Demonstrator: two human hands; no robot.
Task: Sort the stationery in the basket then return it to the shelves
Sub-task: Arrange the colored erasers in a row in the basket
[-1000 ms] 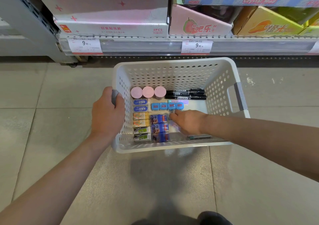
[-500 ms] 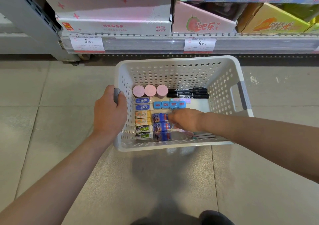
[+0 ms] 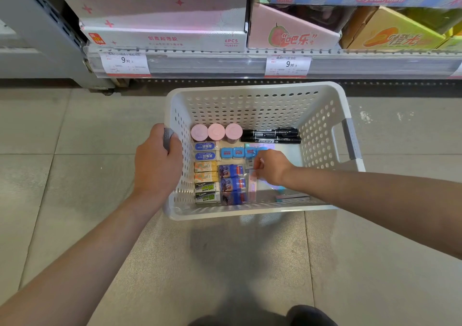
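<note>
A white perforated basket [image 3: 252, 100] is held above the tiled floor. My left hand [image 3: 157, 165] grips its grey left handle. Inside stand three pink round containers [image 3: 216, 132], two black markers [image 3: 271, 135], a row of small blue items [image 3: 236, 152], two columns of boxed erasers [image 3: 206, 173] and dark blue packs [image 3: 232, 183]. My right hand [image 3: 271, 167] reaches into the basket and pinches a clear pink-tinted packet [image 3: 252, 188] beside the dark blue packs. A flat pack [image 3: 292, 197] lies at the near right of the basket.
A shelf edge with two price tags [image 3: 125, 62] runs across the top. On the shelf stand a white and pink box [image 3: 162, 38], a pink carton [image 3: 292, 38] and an orange carton [image 3: 395, 38]. A grey shelf post [image 3: 42, 25] stands at left.
My right hand has drawn slightly right and lifted from the dark blue packs, now pinching the clear packet upright. The left hand keeps its grip on the handle.
</note>
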